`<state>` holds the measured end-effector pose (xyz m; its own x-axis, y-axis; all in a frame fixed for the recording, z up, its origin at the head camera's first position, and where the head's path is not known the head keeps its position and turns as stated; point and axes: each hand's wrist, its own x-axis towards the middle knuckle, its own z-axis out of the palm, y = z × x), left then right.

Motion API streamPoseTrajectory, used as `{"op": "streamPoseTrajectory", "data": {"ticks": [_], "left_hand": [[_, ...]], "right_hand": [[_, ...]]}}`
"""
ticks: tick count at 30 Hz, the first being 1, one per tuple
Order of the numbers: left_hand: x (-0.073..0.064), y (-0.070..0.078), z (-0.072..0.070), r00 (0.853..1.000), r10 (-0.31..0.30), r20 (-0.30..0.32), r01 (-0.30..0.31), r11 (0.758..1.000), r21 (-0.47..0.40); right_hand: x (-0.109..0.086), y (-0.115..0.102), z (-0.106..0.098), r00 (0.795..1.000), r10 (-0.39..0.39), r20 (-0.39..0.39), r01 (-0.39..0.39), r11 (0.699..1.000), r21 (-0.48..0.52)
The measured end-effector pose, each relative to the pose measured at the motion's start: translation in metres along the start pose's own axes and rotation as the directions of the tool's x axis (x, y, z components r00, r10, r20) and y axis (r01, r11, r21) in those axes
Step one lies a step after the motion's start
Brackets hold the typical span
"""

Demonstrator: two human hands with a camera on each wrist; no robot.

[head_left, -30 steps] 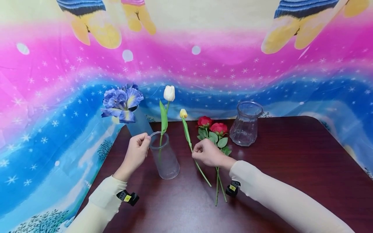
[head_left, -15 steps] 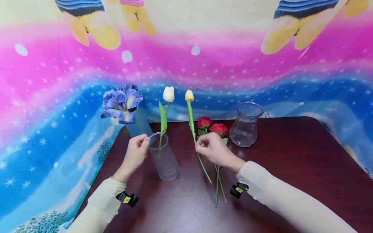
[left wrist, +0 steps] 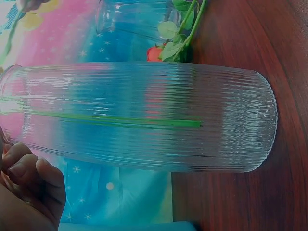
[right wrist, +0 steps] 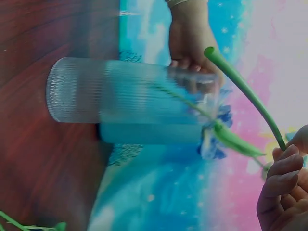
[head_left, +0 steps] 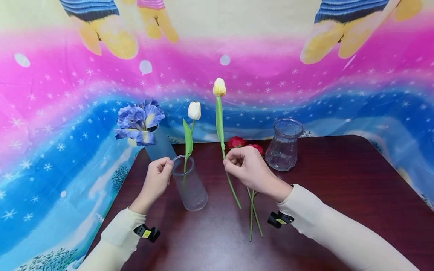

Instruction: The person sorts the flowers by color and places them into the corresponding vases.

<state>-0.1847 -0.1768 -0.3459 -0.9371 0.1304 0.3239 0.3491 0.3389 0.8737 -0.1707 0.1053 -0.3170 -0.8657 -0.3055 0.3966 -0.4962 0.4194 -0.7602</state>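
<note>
My left hand pinches the rim of a ribbed clear glass vase standing left of centre. Inside it stands a white tulip, its stem end showing through the glass above the vase's base in the left wrist view. With thumb and fingers, my right hand pinches the stem of a yellow tulip, raised off the table with its bloom up. In the right wrist view the cut end of that stem juts out of my fingers, beside the vase's mouth. Part of the stem is hidden by my fingers.
Red roses lie on the dark wooden table, partly behind my right hand. A faceted glass vase stands behind them to the right. Blue-violet flowers fill a blue vase at the back left. A patterned cloth hangs behind.
My right hand has lifted the yellow tulip higher, and it now stands more upright. My left hand stays at the vase's rim.
</note>
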Motion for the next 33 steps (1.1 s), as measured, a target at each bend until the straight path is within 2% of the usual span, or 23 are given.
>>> {"op": "streamPoseTrajectory", "data": {"ticks": [9, 17, 24, 33], "left_hand": [[0.0, -0.001, 0.0, 1.0, -0.008, 0.002, 0.008, 1.0, -0.007], [0.001, -0.001, 0.0, 1.0, -0.014, 0.003, 0.014, 1.0, -0.015], [0.001, 0.0, 0.0, 1.0, -0.004, 0.003, 0.004, 1.0, -0.009], [0.001, 0.0, 0.0, 1.0, 0.002, 0.005, -0.002, 1.0, -0.003]], "right_hand": [[0.005, -0.024, -0.001, 0.992, -0.082, -0.098, 0.081, 0.997, -0.018], [0.014, -0.033, 0.004, 0.964, -0.198, -0.178, 0.198, 0.98, -0.019], [0.023, -0.04, 0.01, 0.946, -0.246, -0.209, 0.248, 0.969, -0.019], [0.033, -0.043, 0.016, 0.922, -0.33, -0.202, 0.325, 0.944, -0.058]]}}
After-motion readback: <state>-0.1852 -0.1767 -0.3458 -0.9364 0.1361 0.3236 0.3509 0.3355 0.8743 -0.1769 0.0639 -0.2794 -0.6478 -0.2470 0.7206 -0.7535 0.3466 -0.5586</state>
